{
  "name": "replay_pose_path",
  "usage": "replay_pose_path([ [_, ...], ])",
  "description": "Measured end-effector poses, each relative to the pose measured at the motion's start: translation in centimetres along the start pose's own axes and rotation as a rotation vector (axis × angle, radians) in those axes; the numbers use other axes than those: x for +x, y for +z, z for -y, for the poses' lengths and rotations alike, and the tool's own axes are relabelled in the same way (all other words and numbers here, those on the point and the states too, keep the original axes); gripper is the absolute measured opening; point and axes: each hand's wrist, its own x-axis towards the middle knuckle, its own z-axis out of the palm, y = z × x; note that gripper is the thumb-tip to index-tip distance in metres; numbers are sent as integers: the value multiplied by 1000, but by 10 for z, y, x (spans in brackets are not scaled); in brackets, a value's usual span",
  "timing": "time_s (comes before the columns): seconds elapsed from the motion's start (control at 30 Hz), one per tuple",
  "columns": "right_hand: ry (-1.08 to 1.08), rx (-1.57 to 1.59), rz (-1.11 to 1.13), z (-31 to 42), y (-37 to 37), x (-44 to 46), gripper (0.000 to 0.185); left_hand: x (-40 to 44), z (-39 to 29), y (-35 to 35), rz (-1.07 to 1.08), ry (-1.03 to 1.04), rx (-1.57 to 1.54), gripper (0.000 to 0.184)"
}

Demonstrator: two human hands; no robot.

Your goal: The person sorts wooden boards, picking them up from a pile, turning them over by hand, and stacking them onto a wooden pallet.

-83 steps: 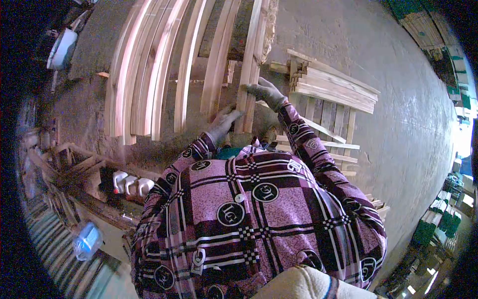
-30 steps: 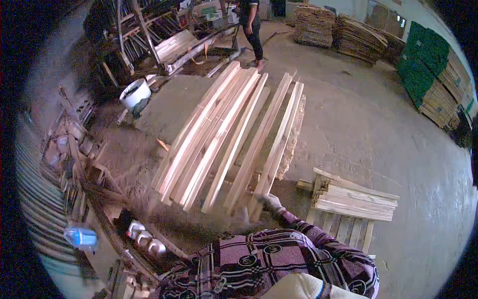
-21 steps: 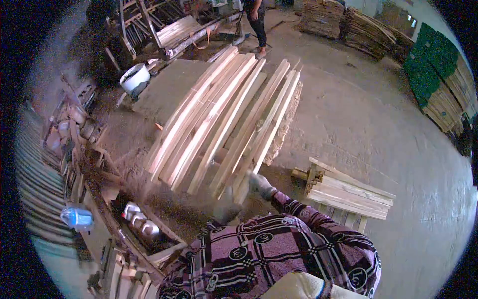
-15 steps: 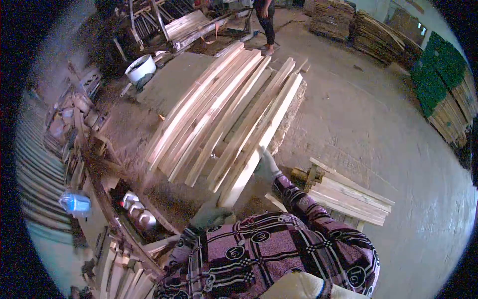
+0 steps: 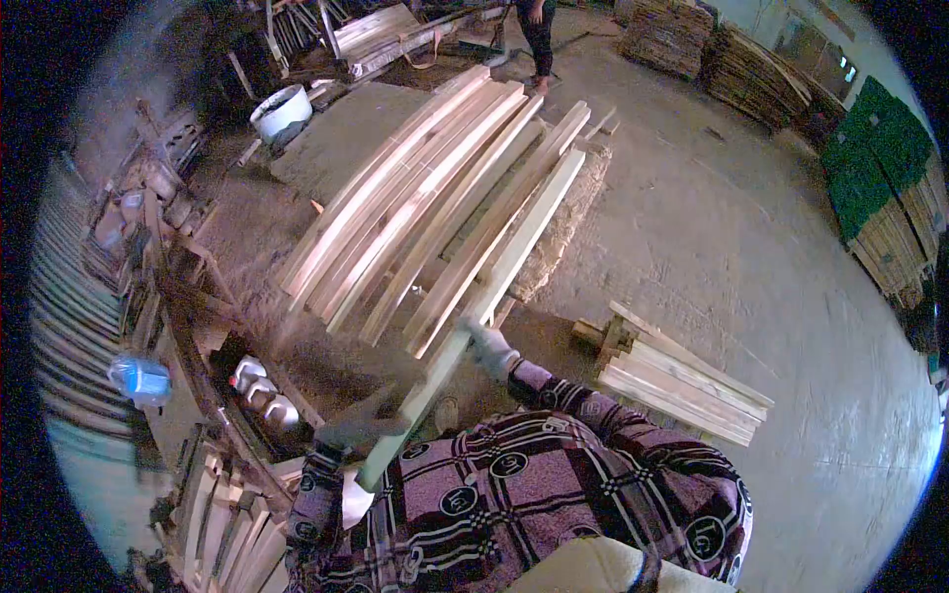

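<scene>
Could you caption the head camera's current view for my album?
Left hand and right hand at a long, pale wooden plank, beside more long, light-brown wooden planks.

And there on the plaid shirt — circled letters reading "LG" — right of the cream cloth, more above it.

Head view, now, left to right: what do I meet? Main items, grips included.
Blue container → white jugs → left grip → right grip → short board stack → green-covered stack. Held board left out: it overlaps both grips.
</scene>
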Motion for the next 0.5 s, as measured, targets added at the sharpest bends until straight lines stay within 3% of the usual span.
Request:
replay_pose_path([
  [0.03, -5, -3, 2, -5, 4, -3, 40, 10, -1, 2, -4, 5, 0, 75],
  [0.1, 7, -180, 5, -8, 13, -11, 49, 37, 4, 9, -139, 259, 50, 76],
  [0.13, 2, -182, 4, -6, 17, -17, 49, 50, 1, 15, -141, 263, 51, 76],
  [0.2, 79, -79, 48, 20, 30, -40, 58, 72, -11, 25, -161, 129, 368, 74],
  [0.23, 75, -79, 42, 14, 29, -40, 58, 79, -6, 25, -159, 134, 373, 74],
  [0.3, 386, -336, 23, 26, 30, -43, 63, 95, 6, 27, -112, 82, 350, 67],
  [0.33, 316, -302, 17, 45, 27, -53, 66, 110, 20, 28, -119, 88, 353, 67],
  [0.4, 276, -355, 59, 40, 21, -49, 65, 118, 45, 35, -133, 159, 48, 56],
  [0.43, 242, -406, 104, 37, 19, -48, 63, 118, 50, 31, -128, 160, 52, 56],
  [0.5, 260, -308, 154, 42, 17, -52, 56, 105, 43, 23, 20, -14, -324, 43],
])
